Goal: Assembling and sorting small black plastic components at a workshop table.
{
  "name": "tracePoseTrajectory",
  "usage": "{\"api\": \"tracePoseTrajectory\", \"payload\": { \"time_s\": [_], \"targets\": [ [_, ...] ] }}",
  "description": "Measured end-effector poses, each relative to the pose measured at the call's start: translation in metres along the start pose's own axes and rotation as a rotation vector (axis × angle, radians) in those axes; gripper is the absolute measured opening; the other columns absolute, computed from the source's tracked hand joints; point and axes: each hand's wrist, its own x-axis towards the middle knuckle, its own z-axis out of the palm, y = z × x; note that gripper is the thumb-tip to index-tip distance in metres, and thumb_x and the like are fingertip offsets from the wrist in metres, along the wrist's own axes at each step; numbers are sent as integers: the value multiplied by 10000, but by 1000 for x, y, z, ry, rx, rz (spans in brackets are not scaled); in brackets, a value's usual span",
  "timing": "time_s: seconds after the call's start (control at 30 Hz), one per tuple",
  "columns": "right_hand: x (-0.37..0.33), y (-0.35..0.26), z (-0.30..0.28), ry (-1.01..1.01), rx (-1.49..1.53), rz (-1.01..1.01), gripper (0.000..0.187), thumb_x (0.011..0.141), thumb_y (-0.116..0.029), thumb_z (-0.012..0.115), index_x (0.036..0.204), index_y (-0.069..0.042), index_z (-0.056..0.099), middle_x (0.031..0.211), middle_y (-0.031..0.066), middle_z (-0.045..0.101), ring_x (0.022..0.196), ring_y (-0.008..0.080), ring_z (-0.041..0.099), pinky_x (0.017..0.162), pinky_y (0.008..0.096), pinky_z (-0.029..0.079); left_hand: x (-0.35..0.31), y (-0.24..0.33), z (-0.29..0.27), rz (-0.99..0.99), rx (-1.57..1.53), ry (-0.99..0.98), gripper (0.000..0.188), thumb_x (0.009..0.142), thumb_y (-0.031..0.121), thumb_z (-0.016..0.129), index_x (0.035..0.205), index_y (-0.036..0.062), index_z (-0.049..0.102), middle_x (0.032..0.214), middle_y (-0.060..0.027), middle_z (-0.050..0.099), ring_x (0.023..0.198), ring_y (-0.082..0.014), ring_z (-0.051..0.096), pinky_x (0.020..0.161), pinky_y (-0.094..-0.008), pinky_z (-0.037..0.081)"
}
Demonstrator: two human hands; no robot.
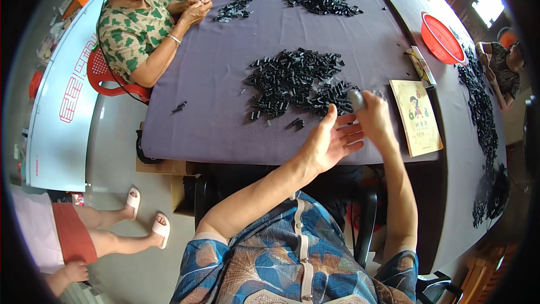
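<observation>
My left hand (336,142) is held palm up at the near edge of the table, its fingers spread and nothing visible in it. Close beside it, my right hand (376,117) is closed around a pale grey, rounded thing (355,100), too blurred to name. Both hands are just on the near side of a heap of small black tube-like plastic parts (295,81). A few loose black parts (297,124) lie between the heap and the table's front edge.
A yellow booklet (415,118) and a narrow box (421,66) lie right of my hands. Beyond them are a red basket (442,39) and more black parts (478,112). A co-worker (138,34) sits at the left edge; another person (500,67) sits far right. Someone in sandals (161,229) stands left.
</observation>
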Motion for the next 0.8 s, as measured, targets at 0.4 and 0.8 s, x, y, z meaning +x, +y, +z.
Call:
{"api": "tracePoseTrajectory", "payload": {
  "time_s": [0.4,0.8],
  "targets": [
    [-21,-69,36,117,-64,-595,183,686,-164,637,708,-87,472,661,52,501,625,248,527,544,367,424,-12,23,-21,202,-205,-59,273,984,278,345,953,113,560,1003,-47,607,950,-154,608,877,-359,502],
    [0,-103,64,162,174,-499,110,816,-171,618,807,-71,576,745,51,562,767,258,511,728,373,352,-38,62,-19,381,-214,100,270,978,240,400,1049,30,554,1058,-86,593,976,-193,585,899,-366,480]
  ]
}}
